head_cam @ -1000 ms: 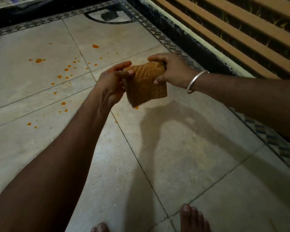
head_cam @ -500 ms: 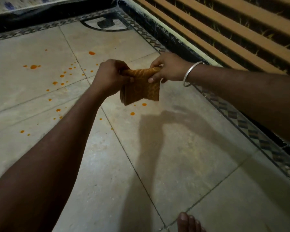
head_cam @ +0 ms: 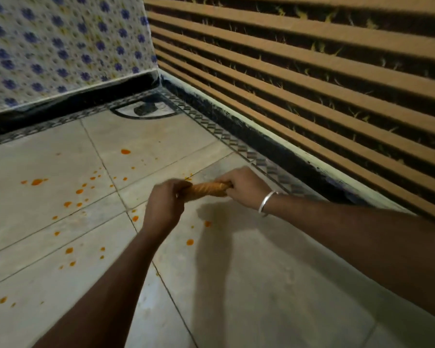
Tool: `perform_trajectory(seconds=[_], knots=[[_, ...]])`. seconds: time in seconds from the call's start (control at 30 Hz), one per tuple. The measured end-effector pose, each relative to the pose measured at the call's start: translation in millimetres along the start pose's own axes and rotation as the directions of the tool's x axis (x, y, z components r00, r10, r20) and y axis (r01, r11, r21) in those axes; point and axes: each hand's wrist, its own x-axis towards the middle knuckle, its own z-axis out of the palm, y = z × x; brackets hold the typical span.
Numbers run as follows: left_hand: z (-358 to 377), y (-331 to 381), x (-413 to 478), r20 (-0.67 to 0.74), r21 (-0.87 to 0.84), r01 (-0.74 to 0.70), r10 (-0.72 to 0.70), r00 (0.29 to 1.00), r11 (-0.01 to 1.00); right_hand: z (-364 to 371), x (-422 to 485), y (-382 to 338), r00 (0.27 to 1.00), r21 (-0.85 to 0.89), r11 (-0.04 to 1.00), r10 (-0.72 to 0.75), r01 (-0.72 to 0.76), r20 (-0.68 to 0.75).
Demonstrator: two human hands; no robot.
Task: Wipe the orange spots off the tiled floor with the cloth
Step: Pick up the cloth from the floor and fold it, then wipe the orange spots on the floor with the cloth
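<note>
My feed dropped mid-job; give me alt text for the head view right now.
The left hand and right hand grip opposite ends of a rolled orange-brown cloth above the tiled floor. Orange spots dot the tiles, mostly to the left.

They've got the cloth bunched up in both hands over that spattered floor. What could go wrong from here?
1. The cloth, rolled narrow between the left hand and right hand, offers little wiping face and may smear.
2. The orange spots scatter over several tiles of the floor; tiny ones are easily missed.
</note>
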Motion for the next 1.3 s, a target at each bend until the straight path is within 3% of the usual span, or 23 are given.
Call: perform_trajectory(seconds=[0.27, 0.47, 0.53, 0.67, 0.73, 0.83, 0.93, 1.03, 1.2, 1.3], knots=[[43, -11, -1, 0.001, -0.14, 0.04, -0.04, 0.999, 0.989, 0, -1, 30, 1.0, -0.003, 1.0, 0.018, -0.018, -0.013], [61, 9, 21, -0.129, -0.174, -0.016, -0.007, 0.992, 0.985, -1, -4, 50, 0.974, 0.007, 0.999, 0.039, -0.038, -0.222], [77, 2, 12, -0.035, -0.131, -0.029, 0.024, 0.999, 0.991, 12, -22, 59, 0.985, -0.014, 0.999, 0.029, -0.032, -0.171], [104, -33, -28, 0.275, -0.084, -0.028, 0.051, 0.96, 0.996, 51, -70, 83, 0.989, -0.045, 0.999, 0.022, -0.016, 0.145], [107, -37, -41, 0.283, -0.073, -0.047, 0.066, 0.957, 0.996, 67, -82, 96, 0.997, -0.033, 0.999, 0.031, -0.028, 0.077], [110, -19, -49, 0.246, -0.006, -0.083, 0.081, 0.966, 0.997, 81, -87, 109, 0.975, -0.112, 0.969, 0.217, -0.222, -0.052], [126, -1, -53, 0.463, 0.139, -0.17, 0.087, 0.882, 0.976, 99, -91, 116, 0.936, -0.284, 0.901, 0.351, -0.329, 0.031], [153, 4, -55, 0.538, 0.237, -0.178, 0.023, 0.843, 0.955, 121, -93, 112, 0.936, -0.331, 0.89, 0.349, -0.314, 0.049], [165, -6, -41, 0.527, 0.311, -0.212, 0.018, 0.85, 0.926, 132, -95, 116, 0.959, -0.418, 0.867, 0.28, -0.271, -0.041], [155, -27, -30, 0.485, 0.318, -0.134, -0.039, 0.874, 0.939, 131, -98, 119, 0.966, -0.428, 0.87, 0.254, -0.246, -0.038]])
